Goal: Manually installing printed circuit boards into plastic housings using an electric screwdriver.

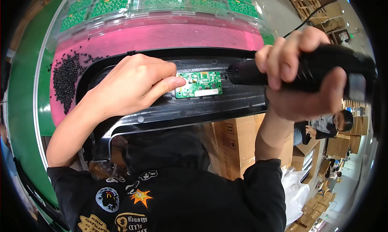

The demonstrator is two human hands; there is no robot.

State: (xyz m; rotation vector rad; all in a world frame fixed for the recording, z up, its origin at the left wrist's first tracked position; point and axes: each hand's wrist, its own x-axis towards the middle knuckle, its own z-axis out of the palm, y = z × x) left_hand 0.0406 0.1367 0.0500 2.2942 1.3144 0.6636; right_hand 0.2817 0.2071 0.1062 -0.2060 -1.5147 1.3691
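Head view: left hand point(141, 82) curled, thumb over left end of green circuit board point(206, 84); can't tell if pinching it. Right hand point(297, 104) wrapped around black handheld tool point(319, 64), blurred, nose near board's right end. Board sits inside black casing point(238, 100) on pink surface point(161, 37).

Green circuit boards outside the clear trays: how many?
1: the circuit board lies in the black housing, left hand at its left end, black handheld tool in the right hand. More could be hidden behind the hands.
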